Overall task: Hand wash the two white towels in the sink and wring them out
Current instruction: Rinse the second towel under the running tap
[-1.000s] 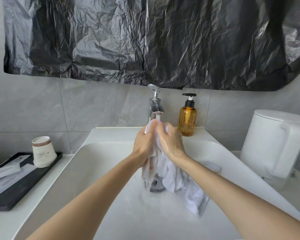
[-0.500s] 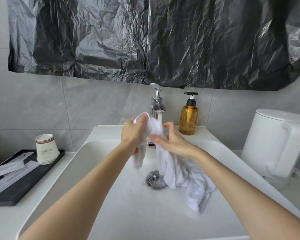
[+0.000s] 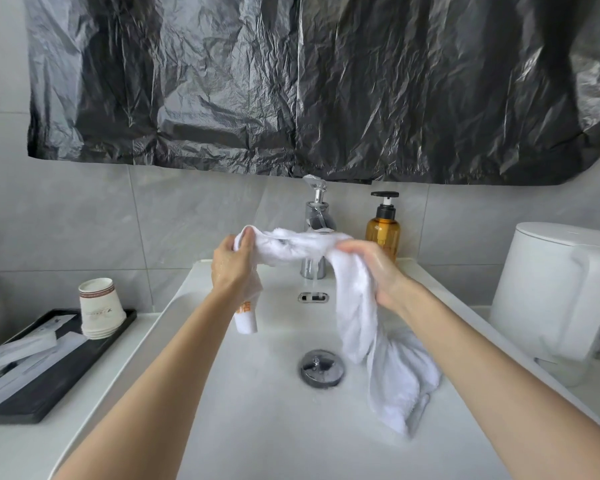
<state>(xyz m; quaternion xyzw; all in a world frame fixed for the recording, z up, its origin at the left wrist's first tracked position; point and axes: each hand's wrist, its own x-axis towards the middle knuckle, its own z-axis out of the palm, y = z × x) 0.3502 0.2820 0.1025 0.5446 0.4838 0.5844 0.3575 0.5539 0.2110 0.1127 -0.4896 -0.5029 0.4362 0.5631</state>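
2 bare forearms (image 3: 163, 386), bare wrists (image 3: 407, 297), right grip (image 3: 378, 275) glistening wet

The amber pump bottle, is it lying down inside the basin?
No, the amber pump bottle stands upright on the back ledge of the sink, beside the faucet.

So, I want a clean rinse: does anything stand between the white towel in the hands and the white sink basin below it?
Nothing visible does. Left hand and right hand grip the white terry towel before the chrome tap; its tail lies in the white sink basin. The amber pump bottle stands aside.
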